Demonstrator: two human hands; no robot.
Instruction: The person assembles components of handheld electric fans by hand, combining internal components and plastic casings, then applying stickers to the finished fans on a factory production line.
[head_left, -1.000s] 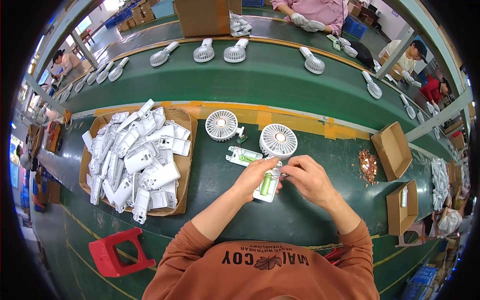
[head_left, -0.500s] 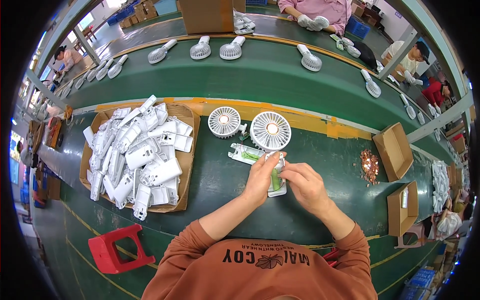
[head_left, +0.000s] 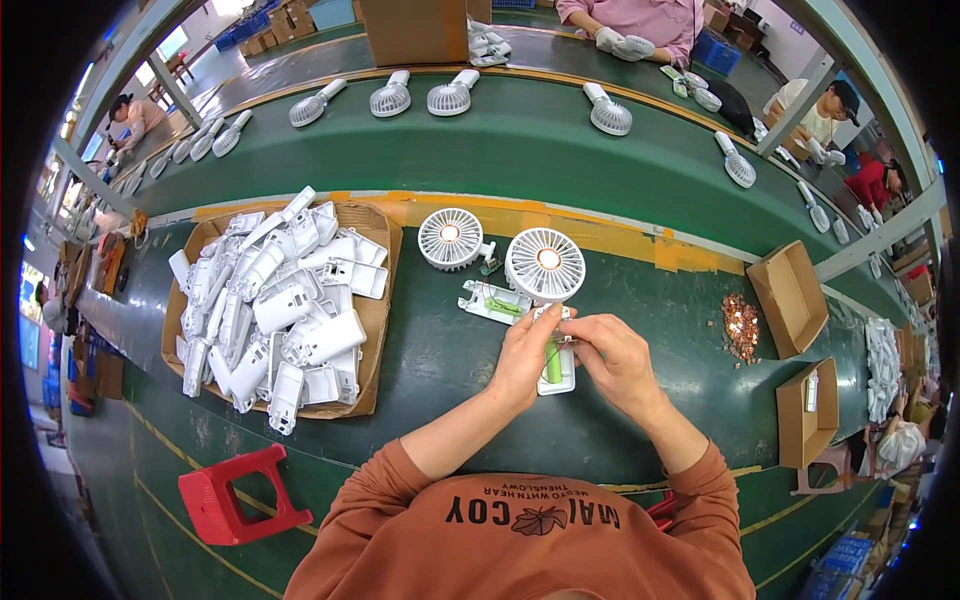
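Note:
A white handheld fan lies face up in front of me, its round head [head_left: 545, 264] pointing away and its open handle shell [head_left: 562, 384] toward me. A green cylindrical battery [head_left: 553, 362] shows inside the handle. My left hand [head_left: 519, 364] is closed on the handle's left side, thumb near the neck. Bent fingers of my right hand [head_left: 614, 362] pinch at the handle's upper end, just below the head; whatever they grip is too small to make out. To the left lies a second fan head [head_left: 450, 238], wired to a small circuit board [head_left: 490, 266], above another open handle shell [head_left: 496, 301] with a green battery.
At left, a cardboard tray [head_left: 384, 345] is heaped with white handle shells [head_left: 283, 308]. Copper-coloured small parts [head_left: 741, 330] lie right, beside two open cardboard boxes [head_left: 788, 302]. Beyond runs a green conveyor [head_left: 540, 150] carrying white fans. A red stool [head_left: 215, 508] stands lower left; co-workers sit across.
My right hand has shifted up the handle toward the fan's neck, uncovering more of the battery. The conveyor's fans have moved slightly left. The co-worker opposite has turned the fan they hold.

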